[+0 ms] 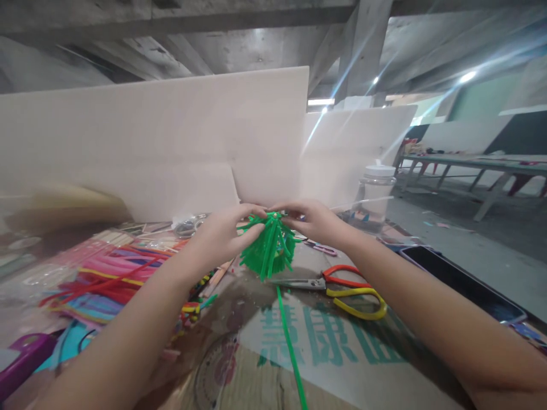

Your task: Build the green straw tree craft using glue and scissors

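Between my two hands is a green cone-shaped bundle of pipe cleaners (270, 250), its strands fanning downward from a gathered top. My left hand (233, 228) grips its upper left side, thumb in front and fingers behind. At the upper right, my right hand (314, 222) has its fingers closed against the top. Just below lies a pair of scissors (318, 283) with one red and one yellow handle, blades pointing left under the bundle. A single green pipe cleaner (291, 350) stretches along the table toward me.
Many coloured pipe cleaners (113, 276) lie heaped on the left, near a purple tool (28, 359). A phone (461, 282) rests at the right edge. Behind it stands a clear bottle (376, 196) with a white lid. White boards (171, 136) rise behind the table.
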A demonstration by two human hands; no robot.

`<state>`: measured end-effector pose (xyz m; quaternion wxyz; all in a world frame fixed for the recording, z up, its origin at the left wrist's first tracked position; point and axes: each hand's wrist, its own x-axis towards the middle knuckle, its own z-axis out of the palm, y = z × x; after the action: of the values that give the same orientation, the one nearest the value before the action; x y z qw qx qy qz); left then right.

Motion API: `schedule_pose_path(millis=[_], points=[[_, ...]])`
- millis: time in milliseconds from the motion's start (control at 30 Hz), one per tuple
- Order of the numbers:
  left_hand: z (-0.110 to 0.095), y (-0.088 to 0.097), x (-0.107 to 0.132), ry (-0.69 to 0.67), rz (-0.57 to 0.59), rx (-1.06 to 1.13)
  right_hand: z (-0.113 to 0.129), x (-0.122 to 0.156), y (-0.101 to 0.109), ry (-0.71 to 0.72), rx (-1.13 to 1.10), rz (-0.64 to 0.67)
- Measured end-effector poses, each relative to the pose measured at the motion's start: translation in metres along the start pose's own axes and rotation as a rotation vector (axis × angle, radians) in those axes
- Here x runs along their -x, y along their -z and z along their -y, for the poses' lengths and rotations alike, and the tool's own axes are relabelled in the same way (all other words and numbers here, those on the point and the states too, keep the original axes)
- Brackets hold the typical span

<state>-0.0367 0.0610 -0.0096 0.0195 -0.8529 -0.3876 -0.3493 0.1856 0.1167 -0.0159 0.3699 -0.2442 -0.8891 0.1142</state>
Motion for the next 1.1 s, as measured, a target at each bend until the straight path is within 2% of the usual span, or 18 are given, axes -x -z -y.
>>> schedule_pose_path(millis=[133, 333, 567, 633, 700, 833, 900, 1000, 1100], points=[[-0.004, 0.001, -0.001, -0.145, -0.124, -0.174, 0.001, 0.001, -0.006, -0.042, -0.007, -0.074], [-0.009, -0.004, -0.001, -0.304, -0.174, -0.414, 0.002, 0.004, -0.006, -0.034, 0.004, -0.073], [-0.011, -0.005, 0.003, -0.375, -0.185, -0.567, 0.005, 0.004, -0.006, -0.010, 0.024, -0.051], [-0.014, -0.007, 0.003, -0.332, -0.179, -0.565, 0.005, 0.004, -0.007, -0.015, 0.030, -0.063], [-0.017, -0.008, 0.003, -0.212, -0.185, -0.483, 0.005, 0.004, -0.007, -0.014, 0.036, -0.082], [-0.018, -0.004, 0.001, 0.106, -0.231, -0.090, 0.001, 0.003, -0.008, -0.030, 0.055, -0.098], [-0.015, 0.002, 0.000, 0.166, -0.306, 0.050, -0.002, 0.003, -0.007, -0.064, 0.047, -0.112], [-0.012, 0.012, 0.000, 0.214, -0.381, 0.015, -0.007, 0.002, -0.007, -0.117, 0.025, -0.139], [-0.012, 0.018, 0.000, 0.254, -0.330, -0.115, -0.013, 0.001, -0.010, -0.139, -0.007, -0.157]])
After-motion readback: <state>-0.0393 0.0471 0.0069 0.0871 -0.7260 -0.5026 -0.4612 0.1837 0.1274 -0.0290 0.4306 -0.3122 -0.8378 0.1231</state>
